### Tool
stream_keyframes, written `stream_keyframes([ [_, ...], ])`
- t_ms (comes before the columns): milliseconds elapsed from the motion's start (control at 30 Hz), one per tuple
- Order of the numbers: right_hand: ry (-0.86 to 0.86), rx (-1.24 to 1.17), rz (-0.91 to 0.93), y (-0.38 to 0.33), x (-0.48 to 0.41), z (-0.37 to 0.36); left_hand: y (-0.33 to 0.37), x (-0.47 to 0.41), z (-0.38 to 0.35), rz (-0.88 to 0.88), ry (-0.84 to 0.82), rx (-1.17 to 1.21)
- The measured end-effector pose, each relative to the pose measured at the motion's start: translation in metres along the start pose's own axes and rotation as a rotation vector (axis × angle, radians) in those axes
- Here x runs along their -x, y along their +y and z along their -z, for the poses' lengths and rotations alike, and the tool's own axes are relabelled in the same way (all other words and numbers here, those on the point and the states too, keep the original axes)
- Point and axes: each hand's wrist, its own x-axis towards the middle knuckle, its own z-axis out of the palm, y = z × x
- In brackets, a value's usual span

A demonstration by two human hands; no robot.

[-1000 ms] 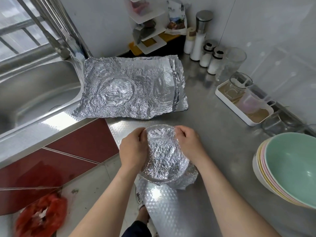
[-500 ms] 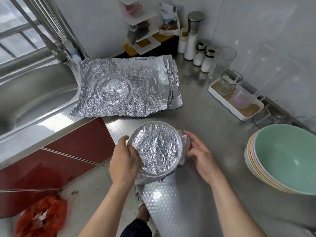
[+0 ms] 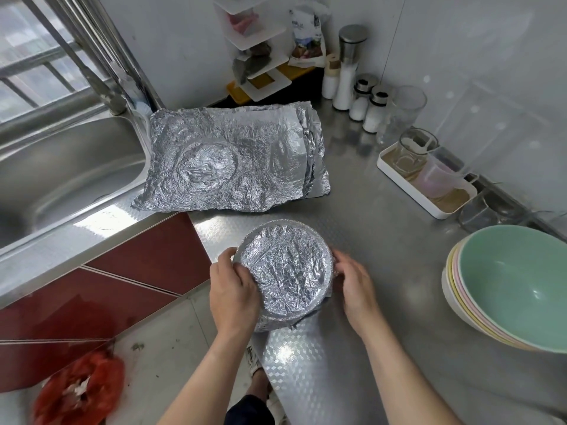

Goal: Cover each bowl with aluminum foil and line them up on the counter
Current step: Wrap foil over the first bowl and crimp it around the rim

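A small bowl wrapped in crinkled aluminum foil sits at the near corner of the steel counter. My left hand grips its left rim, fingers curled over the foil. My right hand cups its right side, fingertips on the foil fold. Behind it lies a stack of wrinkled foil sheets bearing a round imprint. At the right edge stands a stack of bowls; the top one is mint green.
A steel sink fills the left. A white tray holding glasses and a jug lies along the right wall, with salt shakers and a rack in the back corner. A red bag lies on the floor.
The foil-covered bowl has turned from tilted toward me to nearly level. My left hand stays on its left rim; my right hand moved from an open spread back against the right side.
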Motion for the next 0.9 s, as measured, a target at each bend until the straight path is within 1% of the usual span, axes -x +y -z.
stream_keyframes([
  [67, -0.016, -0.17, -0.068, 0.003, 0.004, -0.005, 0.003, 0.002, -0.002, 0.018, 0.005, 0.022],
  [133, -0.012, -0.171, -0.101, 0.008, 0.006, -0.011, 0.005, 0.004, -0.005, 0.035, 0.009, 0.047],
  [200, 0.032, -0.171, -0.102, 0.005, 0.008, -0.018, 0.007, 0.006, -0.007, 0.042, 0.006, 0.052],
  [333, 0.114, -0.138, -0.071, -0.003, 0.008, -0.024, 0.007, 0.006, -0.009, 0.049, 0.008, 0.051],
  [400, 0.117, -0.113, -0.079, -0.002, 0.004, -0.022, 0.007, 0.006, -0.008, 0.06, 0.009, 0.047],
  [500, 0.076, -0.103, -0.095, -0.002, 0.001, -0.024, 0.01, 0.008, -0.01, 0.067, 0.006, 0.034],
  [633, 0.138, -0.157, -0.096, -0.001, 0.001, -0.029, 0.013, 0.01, -0.011, 0.084, 0.005, 0.03],
  [700, 0.139, -0.162, -0.113, -0.002, 0.002, -0.03, 0.014, 0.01, -0.01, 0.081, 0.001, 0.023],
  [800, 0.108, -0.107, -0.13, -0.008, -0.001, -0.024, 0.016, 0.012, -0.005, 0.08, -0.015, -0.004],
  [867, 0.052, -0.009, -0.088, -0.019, -0.011, -0.016, 0.013, 0.013, 0.003, 0.075, -0.03, -0.074],
  [900, 0.002, 0.067, -0.037, -0.026, -0.019, -0.011, 0.012, 0.013, 0.008, 0.068, -0.049, -0.133],
])
